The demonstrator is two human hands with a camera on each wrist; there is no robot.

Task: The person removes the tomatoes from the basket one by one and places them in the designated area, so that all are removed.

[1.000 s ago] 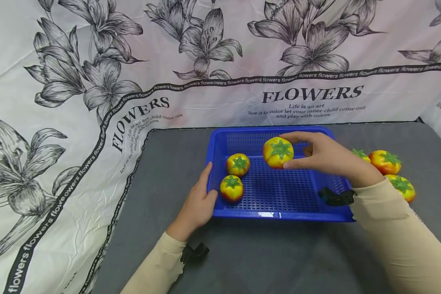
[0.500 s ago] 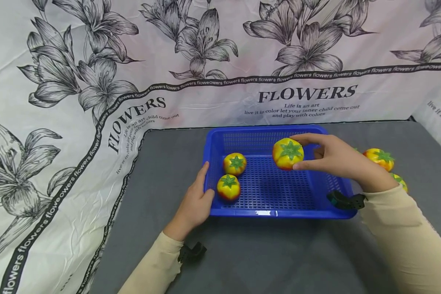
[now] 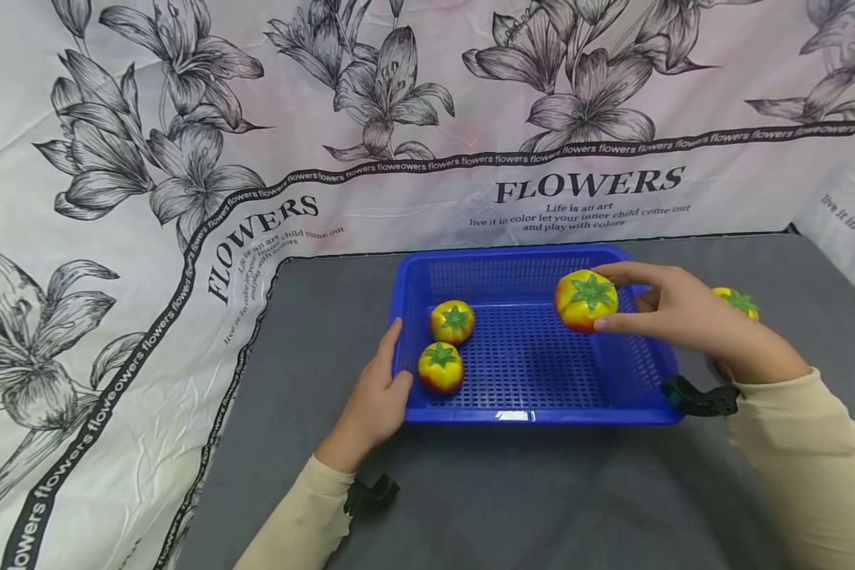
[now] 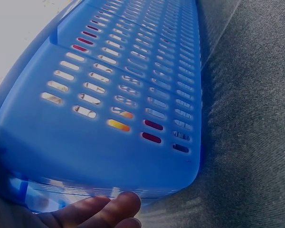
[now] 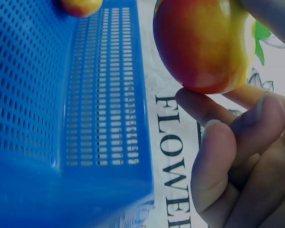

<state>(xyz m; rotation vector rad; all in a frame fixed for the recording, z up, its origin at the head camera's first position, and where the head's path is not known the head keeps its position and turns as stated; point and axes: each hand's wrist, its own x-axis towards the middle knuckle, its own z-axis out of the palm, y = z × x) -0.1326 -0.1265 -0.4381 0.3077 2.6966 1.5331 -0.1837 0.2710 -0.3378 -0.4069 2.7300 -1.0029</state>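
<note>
My right hand (image 3: 673, 309) pinches a yellow-and-red toy tomato (image 3: 586, 301) with a green star-shaped leaf top, held up over the right part of the blue basket (image 3: 513, 415). In the right wrist view that tomato (image 5: 204, 42) sits between thumb and fingers, beyond the basket's rim. My left hand (image 3: 372, 400) grips the basket's left side near the front corner. The left wrist view shows its fingertips (image 4: 126, 206) curled at the basket's end. Inside, at the left, two more toy tomatoes lie one behind the other, the rear tomato (image 3: 452, 322) and the front tomato (image 3: 441, 368).
Another toy tomato (image 3: 739, 302) lies on the dark grey tabletop (image 3: 541, 499) right of the basket, partly hidden by my right hand. A white flower-printed cloth (image 3: 399, 198) stands up behind the basket and along the left.
My right hand has moved right with the tomato, from over the middle of the basket toward its right side. It now covers more of the tomatoes on the table. The left hand keeps its grip.
</note>
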